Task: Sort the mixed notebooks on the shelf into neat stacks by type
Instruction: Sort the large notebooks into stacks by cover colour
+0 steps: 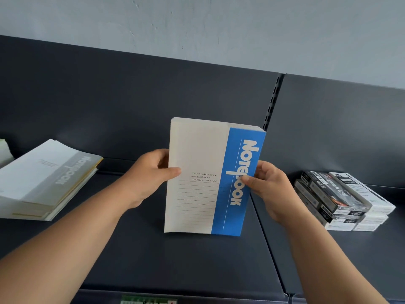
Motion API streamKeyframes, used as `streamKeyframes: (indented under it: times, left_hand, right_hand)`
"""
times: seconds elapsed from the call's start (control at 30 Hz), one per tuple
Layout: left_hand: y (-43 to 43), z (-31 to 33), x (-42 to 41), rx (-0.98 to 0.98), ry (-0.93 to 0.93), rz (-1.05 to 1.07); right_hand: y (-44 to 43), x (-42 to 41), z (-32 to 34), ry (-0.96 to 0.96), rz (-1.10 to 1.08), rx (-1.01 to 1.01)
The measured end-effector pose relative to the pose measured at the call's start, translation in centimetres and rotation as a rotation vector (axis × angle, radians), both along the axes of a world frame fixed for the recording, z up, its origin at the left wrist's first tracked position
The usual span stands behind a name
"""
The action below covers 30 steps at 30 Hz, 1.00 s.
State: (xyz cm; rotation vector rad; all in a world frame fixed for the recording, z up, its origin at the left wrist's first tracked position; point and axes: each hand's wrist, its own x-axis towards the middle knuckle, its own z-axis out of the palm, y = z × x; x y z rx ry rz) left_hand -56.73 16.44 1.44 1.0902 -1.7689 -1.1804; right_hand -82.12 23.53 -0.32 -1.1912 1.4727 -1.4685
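A stack of blue-and-white notebooks (203, 200) stands upright on its bottom edge on the dark shelf (175, 260), cover facing me with "Notebook" printed down the blue band. My left hand (151, 172) grips its left edge, thumb on the cover. On the right edge, my right hand (269, 185) holds the blue spine side with the thumb on the lettering. A second stack of notebooks with grey bands (43, 178) lies flat at the left, slightly fanned, with yellow edges showing lower down.
Black-and-white boxed packs (341, 200) are piled on the neighbouring shelf section at the right. A slotted upright (271, 102) divides the dark back panels. A green price label (149, 300) sits on the front edge. Something pale green (3, 150) shows at far left.
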Motion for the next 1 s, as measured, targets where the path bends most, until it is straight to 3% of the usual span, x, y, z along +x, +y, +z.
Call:
streamKeyframes:
  times: [0.2,0.47,0.73,1.0]
  left_hand:
    - [-1.5,0.5,0.6,0.153,0.010,0.131]
    - [-4.7,-2.6,1.7,0.365,-0.139,0.313]
    - [-7.3,-5.8,2.3,0.407,-0.207,0.351]
    - [-9.0,-7.7,1.7,0.357,-0.374,0.418]
  right_hand:
    - [-1.8,0.9,0.8,-0.104,0.104,0.238]
    - [-5.5,4.1,-1.9,-0.183,0.041,0.549]
    - [-8.1,5.8,-4.2,-0.143,-0.006,0.620]
    - [-9.0,6.6,-5.5,0.085,-0.091,0.604]
